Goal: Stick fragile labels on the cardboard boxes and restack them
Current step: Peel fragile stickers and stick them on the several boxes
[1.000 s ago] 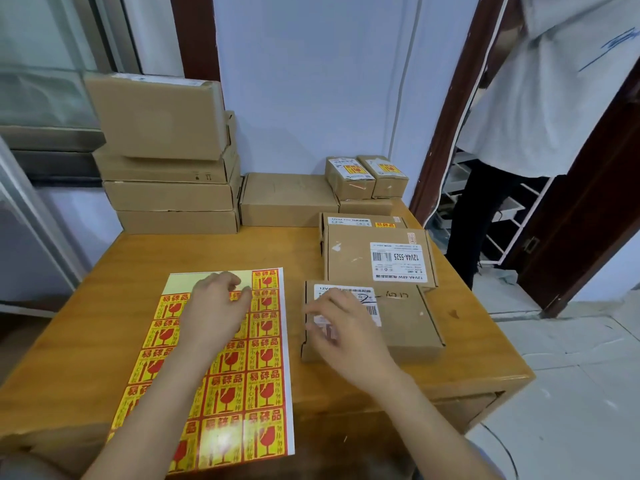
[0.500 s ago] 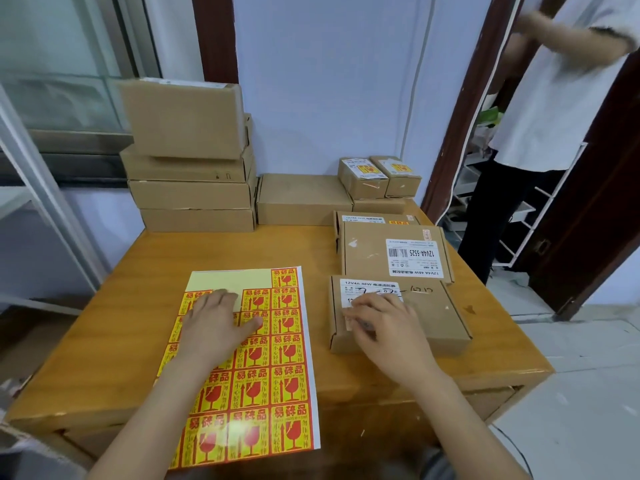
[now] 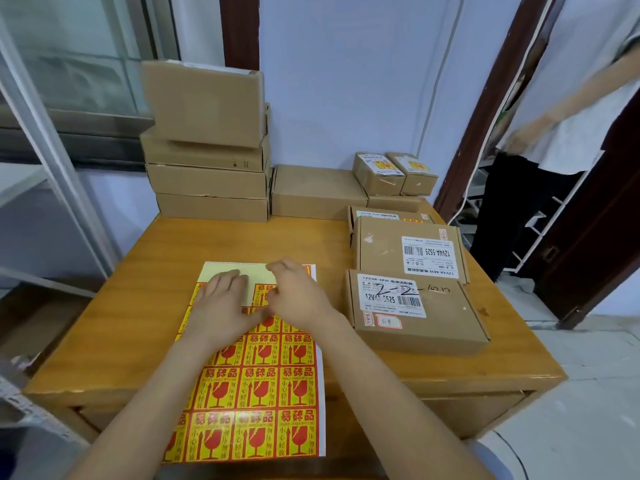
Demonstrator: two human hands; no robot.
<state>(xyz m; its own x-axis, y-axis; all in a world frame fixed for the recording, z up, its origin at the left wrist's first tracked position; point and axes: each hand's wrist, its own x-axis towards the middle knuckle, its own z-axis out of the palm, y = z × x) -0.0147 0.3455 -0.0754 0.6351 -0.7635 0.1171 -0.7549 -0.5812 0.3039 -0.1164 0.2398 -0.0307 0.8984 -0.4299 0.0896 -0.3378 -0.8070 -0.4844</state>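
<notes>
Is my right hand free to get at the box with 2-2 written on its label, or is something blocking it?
Probably yes. The right hand rests on the label sheet, and the 2-2 box lies just to its right on the table with only bare wood between them and nothing stacked on it.

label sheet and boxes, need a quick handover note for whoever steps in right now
Left hand: lies flat on the label sheet, holding it down, fingers straight.
Right hand: over the sheet's top right corner, fingertips at a label there; whether it pinches one I cannot tell.
Near box lies right of the sheet with no fragile label on its top; a second box lies behind it.
Two small boxes at the back already carry yellow labels.
A stack of boxes stands at the back left.
Done: the sheet's top row is partly used.
Left: peel a label, stick it on the near box, label the rest, restack.
</notes>
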